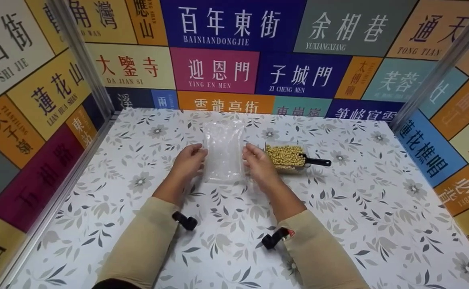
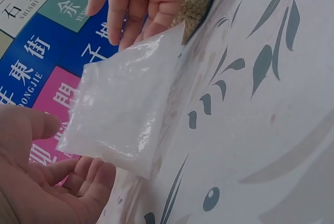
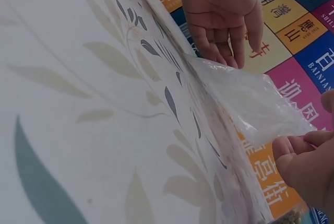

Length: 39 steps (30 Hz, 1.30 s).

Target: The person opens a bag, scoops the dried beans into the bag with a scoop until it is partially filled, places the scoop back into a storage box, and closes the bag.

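A clear, flat plastic bag (image 1: pixel 223 152) lies on the table between the two hands. My left hand (image 1: pixel 188 161) is at its left edge, thumb and fingers apart and loosely bent. Opposite it, at the right edge, my right hand (image 1: pixel 262 163) has its fingers relaxed too. The left wrist view shows the bag (image 2: pixel 122 104) with a corner between the left thumb and fingers, not pinched. In the right wrist view the bag (image 3: pixel 250 96) reaches close to the right fingertips; whether they touch it I cannot tell.
Right of the right hand stands a clear container (image 1: pixel 292 170) filled with yellowish round beans (image 1: pixel 284 154). A scoop with a black handle (image 1: pixel 319 161) sticks out of it to the right. Panels (image 1: pixel 214 72) with street names wall in the flower-patterned table (image 1: pixel 234 249).
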Each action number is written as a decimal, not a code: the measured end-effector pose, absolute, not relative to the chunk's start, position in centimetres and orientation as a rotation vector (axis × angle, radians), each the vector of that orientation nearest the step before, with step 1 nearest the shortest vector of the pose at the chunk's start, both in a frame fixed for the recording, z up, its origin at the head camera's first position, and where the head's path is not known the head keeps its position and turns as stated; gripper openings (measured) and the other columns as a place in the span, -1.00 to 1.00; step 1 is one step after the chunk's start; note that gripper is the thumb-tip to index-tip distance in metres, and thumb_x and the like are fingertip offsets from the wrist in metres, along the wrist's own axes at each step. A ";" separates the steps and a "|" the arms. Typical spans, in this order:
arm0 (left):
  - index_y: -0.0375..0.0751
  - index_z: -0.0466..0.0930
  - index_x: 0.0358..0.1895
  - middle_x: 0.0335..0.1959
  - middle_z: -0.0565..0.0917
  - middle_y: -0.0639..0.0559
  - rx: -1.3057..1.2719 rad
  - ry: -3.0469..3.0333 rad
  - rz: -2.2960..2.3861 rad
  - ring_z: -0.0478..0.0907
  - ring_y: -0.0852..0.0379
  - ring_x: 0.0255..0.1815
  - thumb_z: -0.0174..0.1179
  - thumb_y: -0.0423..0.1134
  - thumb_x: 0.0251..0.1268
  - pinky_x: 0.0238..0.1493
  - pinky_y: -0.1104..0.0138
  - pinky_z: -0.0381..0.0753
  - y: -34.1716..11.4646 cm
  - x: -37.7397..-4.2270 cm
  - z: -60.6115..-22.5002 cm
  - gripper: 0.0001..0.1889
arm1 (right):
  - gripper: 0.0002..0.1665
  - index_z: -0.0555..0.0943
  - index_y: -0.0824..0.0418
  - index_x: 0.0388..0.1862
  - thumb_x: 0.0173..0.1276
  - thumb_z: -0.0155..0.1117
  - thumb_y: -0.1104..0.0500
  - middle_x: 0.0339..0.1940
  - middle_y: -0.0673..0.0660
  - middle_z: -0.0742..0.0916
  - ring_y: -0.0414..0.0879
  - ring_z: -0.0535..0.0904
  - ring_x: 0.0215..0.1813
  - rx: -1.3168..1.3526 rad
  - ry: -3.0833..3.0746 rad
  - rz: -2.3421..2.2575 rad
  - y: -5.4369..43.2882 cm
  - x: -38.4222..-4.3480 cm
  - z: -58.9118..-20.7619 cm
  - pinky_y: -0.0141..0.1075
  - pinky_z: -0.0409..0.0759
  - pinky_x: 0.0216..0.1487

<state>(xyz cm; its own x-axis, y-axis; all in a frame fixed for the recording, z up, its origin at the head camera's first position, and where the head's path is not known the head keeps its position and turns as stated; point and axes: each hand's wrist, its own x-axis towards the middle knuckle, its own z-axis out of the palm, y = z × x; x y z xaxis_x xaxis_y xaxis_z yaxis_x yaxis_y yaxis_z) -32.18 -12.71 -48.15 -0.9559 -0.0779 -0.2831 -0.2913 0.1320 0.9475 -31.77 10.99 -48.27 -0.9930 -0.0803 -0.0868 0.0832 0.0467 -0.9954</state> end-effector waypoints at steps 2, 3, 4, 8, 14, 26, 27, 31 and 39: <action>0.01 0.37 0.59 0.33 0.56 -0.07 -0.367 2.246 1.951 0.60 -0.06 0.25 0.16 0.01 0.62 0.33 0.06 0.70 -12.4 -32.3 -48.1 -0.42 | -0.31 0.33 0.20 0.67 0.70 0.12 -0.03 0.56 0.25 0.56 0.25 0.61 0.42 -0.012 2.250 -2.063 11.1 -31.7 -48.2 0.03 0.60 0.52; 0.02 0.40 0.57 0.31 0.56 -0.06 -0.370 2.250 1.961 0.60 -0.04 0.24 0.16 0.00 0.62 0.32 0.07 0.71 -12.2 -32.3 -48.0 -0.45 | -0.32 0.34 0.19 0.67 0.71 0.11 -0.03 0.56 0.23 0.56 0.23 0.63 0.41 -0.013 2.278 -2.052 11.3 -31.6 -48.1 0.00 0.61 0.50; 0.02 0.43 0.54 0.30 0.56 -0.05 -0.370 2.262 1.967 0.61 -0.03 0.22 0.17 -0.01 0.62 0.30 0.07 0.71 -11.9 -32.3 -48.0 -0.47 | -0.34 0.35 0.17 0.67 0.72 0.09 -0.03 0.54 0.21 0.57 0.20 0.64 0.39 -0.009 2.306 -2.037 11.4 -31.6 -48.0 -0.03 0.64 0.48; -0.01 0.53 0.40 0.25 0.58 -0.02 -0.348 2.332 1.972 0.62 0.02 0.16 0.19 -0.02 0.60 0.24 0.14 0.73 -10.7 -32.5 -47.6 -0.58 | -0.44 0.48 0.09 0.58 0.74 0.08 -0.05 0.30 0.19 0.68 0.08 0.71 0.22 0.037 2.451 -1.983 12.1 -31.3 -47.5 -0.13 0.76 0.28; -0.10 0.58 0.25 0.21 0.62 -0.07 -0.261 2.425 1.991 0.64 0.03 0.05 0.21 -0.05 0.58 0.10 0.20 0.71 -8.9 -32.7 -47.0 -0.66 | -0.59 0.66 0.07 0.34 0.68 0.19 -0.05 0.08 0.13 0.77 -0.05 0.73 -0.01 0.064 2.675 -1.961 13.3 -31.2 -46.8 -0.27 0.80 0.00; -0.09 0.62 0.18 0.13 0.70 -0.08 -0.184 2.535 2.029 0.63 -0.01 0.18 0.25 -0.04 0.55 0.21 0.15 0.66 -5.2 -33.2 -46.7 -0.69 | -0.66 0.70 0.05 0.21 0.59 0.33 -0.04 0.03 0.11 0.77 -0.05 0.72 -0.01 0.054 2.601 -2.110 17.4 -31.2 -46.6 -0.20 0.82 0.01; -0.08 0.62 0.19 0.15 0.70 -0.08 -0.179 2.534 2.024 0.62 -0.01 0.20 0.24 -0.04 0.55 0.24 0.13 0.65 -4.8 -33.3 -46.6 -0.69 | -0.65 0.69 0.05 0.23 0.59 0.33 -0.03 0.04 0.12 0.77 -0.05 0.71 -0.01 0.035 2.597 -2.114 17.8 -31.2 -46.6 -0.21 0.81 0.00; -0.07 0.63 0.17 0.17 0.70 -0.05 -0.188 2.524 2.001 0.62 0.00 0.24 0.23 -0.01 0.56 0.31 0.11 0.64 -3.6 -33.4 -46.5 -0.69 | -0.68 0.71 0.10 0.20 0.59 0.33 0.02 0.03 0.12 0.78 -0.06 0.71 -0.03 0.033 2.628 -2.107 18.9 -31.1 -46.6 -0.26 0.78 0.00; -0.11 0.63 0.15 0.13 0.70 -0.05 -0.185 2.525 2.045 0.63 0.01 0.21 0.24 -0.03 0.56 0.28 0.12 0.67 -2.7 -33.7 -46.7 -0.70 | -0.71 0.72 0.15 0.15 0.55 0.37 0.07 0.04 0.11 0.78 -0.07 0.69 0.04 0.054 2.622 -2.131 19.3 -31.0 -46.2 -0.41 0.71 -0.01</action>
<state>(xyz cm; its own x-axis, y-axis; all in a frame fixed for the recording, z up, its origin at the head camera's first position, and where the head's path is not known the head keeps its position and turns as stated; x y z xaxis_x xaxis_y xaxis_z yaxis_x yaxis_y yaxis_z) -33.69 -2.68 -46.69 -0.9872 -0.1588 0.0158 -0.0175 0.2062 0.9784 -30.97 19.35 -46.22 -0.9714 0.1729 0.1630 -0.1242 0.2153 -0.9686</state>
